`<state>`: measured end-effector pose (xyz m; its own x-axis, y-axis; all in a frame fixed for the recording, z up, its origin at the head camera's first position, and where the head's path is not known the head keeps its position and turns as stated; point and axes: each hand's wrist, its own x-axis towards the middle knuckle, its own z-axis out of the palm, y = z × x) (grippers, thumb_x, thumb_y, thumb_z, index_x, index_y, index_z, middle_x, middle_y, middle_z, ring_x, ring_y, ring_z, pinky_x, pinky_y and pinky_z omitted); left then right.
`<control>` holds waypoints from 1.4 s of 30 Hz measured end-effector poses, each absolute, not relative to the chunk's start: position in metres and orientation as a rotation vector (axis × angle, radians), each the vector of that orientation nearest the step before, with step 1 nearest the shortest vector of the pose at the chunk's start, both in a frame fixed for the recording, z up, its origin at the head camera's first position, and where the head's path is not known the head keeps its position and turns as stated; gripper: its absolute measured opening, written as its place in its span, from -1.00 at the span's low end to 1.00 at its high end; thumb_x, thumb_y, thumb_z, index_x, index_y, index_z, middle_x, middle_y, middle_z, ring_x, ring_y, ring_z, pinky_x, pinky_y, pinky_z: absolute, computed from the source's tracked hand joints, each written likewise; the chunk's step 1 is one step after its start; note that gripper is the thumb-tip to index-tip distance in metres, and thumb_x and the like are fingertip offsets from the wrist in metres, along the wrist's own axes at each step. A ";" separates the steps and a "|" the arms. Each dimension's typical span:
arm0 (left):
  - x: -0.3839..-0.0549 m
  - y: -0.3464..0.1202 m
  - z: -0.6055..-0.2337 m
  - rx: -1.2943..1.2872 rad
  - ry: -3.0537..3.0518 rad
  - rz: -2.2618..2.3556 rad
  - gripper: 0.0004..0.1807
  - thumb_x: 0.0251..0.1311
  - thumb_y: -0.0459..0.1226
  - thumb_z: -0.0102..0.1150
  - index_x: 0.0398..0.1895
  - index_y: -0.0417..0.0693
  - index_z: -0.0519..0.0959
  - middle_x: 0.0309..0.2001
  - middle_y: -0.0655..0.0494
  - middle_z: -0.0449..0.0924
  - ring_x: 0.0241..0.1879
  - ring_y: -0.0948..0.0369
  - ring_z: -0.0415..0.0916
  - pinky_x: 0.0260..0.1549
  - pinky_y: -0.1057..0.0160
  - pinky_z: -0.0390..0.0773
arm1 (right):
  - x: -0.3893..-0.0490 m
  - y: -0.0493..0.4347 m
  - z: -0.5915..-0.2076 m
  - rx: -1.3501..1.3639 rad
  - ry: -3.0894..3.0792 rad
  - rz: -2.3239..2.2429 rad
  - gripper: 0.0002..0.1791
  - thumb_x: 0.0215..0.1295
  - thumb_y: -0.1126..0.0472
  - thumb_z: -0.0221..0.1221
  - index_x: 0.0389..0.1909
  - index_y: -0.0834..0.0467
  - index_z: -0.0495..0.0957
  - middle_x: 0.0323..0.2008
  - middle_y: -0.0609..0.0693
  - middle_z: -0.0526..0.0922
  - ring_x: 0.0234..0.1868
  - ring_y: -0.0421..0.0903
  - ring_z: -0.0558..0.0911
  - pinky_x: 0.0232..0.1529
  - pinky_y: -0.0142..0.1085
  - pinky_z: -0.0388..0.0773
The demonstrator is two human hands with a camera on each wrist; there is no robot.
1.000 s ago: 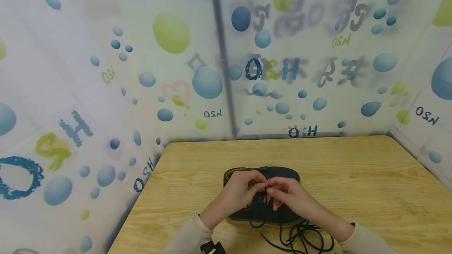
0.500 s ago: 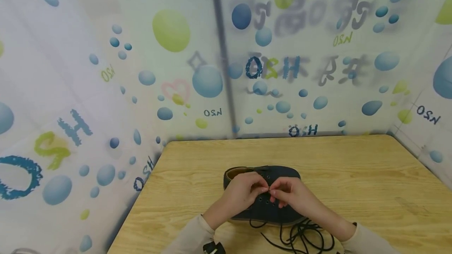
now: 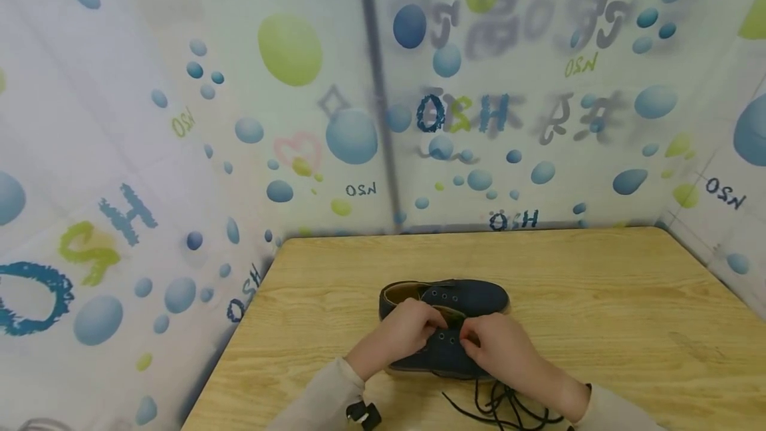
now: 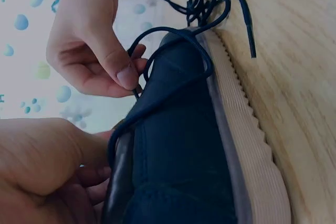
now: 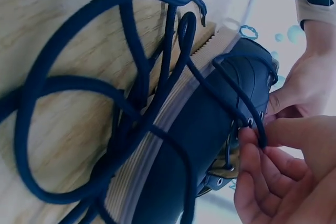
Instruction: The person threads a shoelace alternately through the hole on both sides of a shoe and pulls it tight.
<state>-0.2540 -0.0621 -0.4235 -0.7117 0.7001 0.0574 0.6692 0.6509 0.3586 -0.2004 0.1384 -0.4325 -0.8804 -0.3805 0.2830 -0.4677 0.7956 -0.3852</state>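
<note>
A dark navy lace-up shoe [image 3: 481, 294] lies with its toe to the right in the head view, its eyelet flaps spread and tan lining showing between them. My left hand [image 3: 407, 331] grips the shoe near its opening; some fingers are hidden behind the flap in the left wrist view. My right hand [image 3: 503, 348] pinches a dark shoelace [image 5: 239, 93] close to the near row of eyelets. That lace loops over the shoe's side in the left wrist view, where the right hand's thumb [image 4: 126, 76] presses it against the fingers.
Loose lengths of dark lace [image 3: 499, 408] lie tangled on the wooden table [image 3: 335, 278] in front of the shoe. A small black device [image 3: 364, 414] sits at the left sleeve [image 3: 329, 394]. Patterned curtains [image 3: 287, 118] surround the table's back and sides.
My hands have parted from where their fingertips met over the shoe. The right hand has shifted right and lower, the left slightly lower, and the shoe's inner lining shows between them.
</note>
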 end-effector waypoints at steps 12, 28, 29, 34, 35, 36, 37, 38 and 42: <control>-0.257 -0.068 -0.421 1.224 2.688 0.558 -0.78 0.30 -0.35 0.21 -0.09 0.09 0.75 -0.16 0.25 0.78 -0.20 0.43 0.67 -0.23 0.59 0.53 | -0.192 0.124 -0.436 0.729 -2.673 0.486 -0.80 0.11 0.23 0.41 -0.47 -0.02 0.53 -0.59 -0.19 0.61 -0.63 -0.38 0.45 -0.56 -0.51 0.34; -0.269 -0.064 -0.423 1.367 2.568 0.484 -0.76 0.28 -0.38 0.22 -0.13 0.10 0.77 -0.37 0.26 0.76 -0.63 0.59 0.43 -0.45 0.65 0.45 | -0.205 0.134 -0.429 0.773 -2.779 0.917 -0.80 0.16 0.20 0.38 -0.37 0.02 0.49 -0.60 -0.24 0.56 -0.61 -0.46 0.42 -0.56 -0.50 0.36; -0.268 -0.064 -0.423 1.386 2.595 0.450 -0.77 0.27 -0.37 0.23 -0.15 0.12 0.77 -0.36 0.28 0.76 -0.60 0.59 0.44 -0.45 0.65 0.44 | -0.206 0.136 -0.429 0.769 -2.787 0.941 -0.82 0.18 0.19 0.36 -0.35 0.02 0.51 -0.60 -0.24 0.56 -0.61 -0.46 0.42 -0.57 -0.49 0.36; -0.261 -0.063 -0.420 1.430 2.828 0.203 -0.83 0.24 -0.26 0.30 -0.21 0.25 0.77 -0.31 0.39 0.75 -0.44 0.53 0.56 -0.46 0.61 0.46 | -0.209 0.142 -0.433 0.786 -2.814 1.009 -0.92 0.30 0.21 0.26 -0.21 0.06 0.63 -0.59 -0.25 0.57 -0.61 -0.46 0.43 -0.55 -0.48 0.40; -0.259 -0.064 -0.419 1.433 2.892 0.133 -0.85 0.24 -0.22 0.32 -0.22 0.28 0.77 -0.31 0.40 0.73 -0.41 0.51 0.57 -0.45 0.59 0.47 | -0.209 0.143 -0.434 0.799 -2.816 1.010 -0.90 0.31 0.22 0.24 -0.18 0.07 0.65 -0.59 -0.25 0.57 -0.61 -0.46 0.43 -0.54 -0.48 0.41; -0.258 -0.064 -0.417 1.428 2.958 0.072 -0.87 0.23 -0.18 0.33 -0.24 0.31 0.77 -0.31 0.41 0.71 -0.40 0.48 0.58 -0.46 0.57 0.49 | -0.210 0.144 -0.435 0.806 -2.821 1.014 -0.88 0.33 0.23 0.23 -0.16 0.08 0.66 -0.59 -0.25 0.58 -0.60 -0.46 0.44 -0.53 -0.48 0.42; -0.256 -0.065 -0.415 1.418 3.022 0.019 -0.89 0.21 -0.15 0.35 -0.27 0.33 0.77 -0.33 0.41 0.69 -0.39 0.46 0.57 -0.46 0.54 0.50 | -0.210 0.145 -0.435 0.815 -2.827 1.017 -0.86 0.33 0.25 0.22 -0.14 0.10 0.67 -0.59 -0.24 0.59 -0.60 -0.46 0.45 -0.53 -0.48 0.43; -0.255 -0.066 -0.413 1.403 3.079 -0.033 -0.92 0.20 -0.13 0.36 -0.31 0.35 0.77 -0.34 0.41 0.67 -0.38 0.44 0.57 -0.45 0.53 0.51 | -0.211 0.145 -0.436 0.821 -2.833 1.017 -0.85 0.33 0.26 0.22 -0.12 0.11 0.67 -0.59 -0.24 0.60 -0.60 -0.46 0.46 -0.52 -0.48 0.43; -0.253 -0.071 -0.407 1.272 3.138 -0.087 -0.93 0.15 -0.12 0.39 -0.45 0.35 0.77 -0.40 0.42 0.68 -0.47 0.44 0.52 -0.53 0.50 0.46 | -0.211 0.146 -0.436 0.816 -2.869 1.010 -0.80 0.30 0.25 0.26 -0.07 0.11 0.67 -0.59 -0.24 0.62 -0.61 -0.46 0.46 -0.54 -0.47 0.43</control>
<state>-0.2529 -0.0712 -0.4070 -0.6924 0.6915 0.2059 0.6790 0.7210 -0.1382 -0.2112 0.1459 -0.4361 -0.8656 -0.4748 0.1591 -0.4697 0.6598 -0.5865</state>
